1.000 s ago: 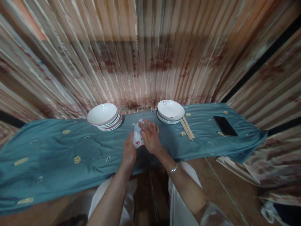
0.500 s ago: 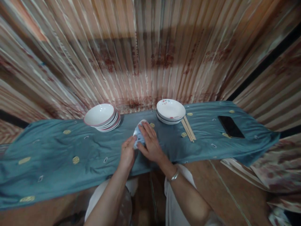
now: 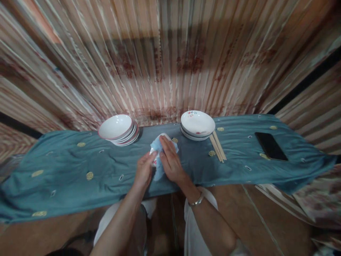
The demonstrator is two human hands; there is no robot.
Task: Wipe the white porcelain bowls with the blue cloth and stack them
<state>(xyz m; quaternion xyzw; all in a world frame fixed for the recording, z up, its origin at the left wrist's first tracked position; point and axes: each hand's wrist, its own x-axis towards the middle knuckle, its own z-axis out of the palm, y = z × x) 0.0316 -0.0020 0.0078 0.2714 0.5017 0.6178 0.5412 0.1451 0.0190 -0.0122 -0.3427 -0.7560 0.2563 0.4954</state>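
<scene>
The left hand is closed on the left edge of a white, red-marked ceramic dish. The right hand lies nearly flat over a soft light-blue cloth on the dish; whether its grip pinches anything cannot be told. The dish is over the middle of the teal-fabric-covered worktop. Step in hand, as judged: wiping. A further stroke would call for a steady left grip. Beyond: pale wooden chopsticks, right; stacked white red-rimmed bowls, left; stacked white floral plates, right.
</scene>
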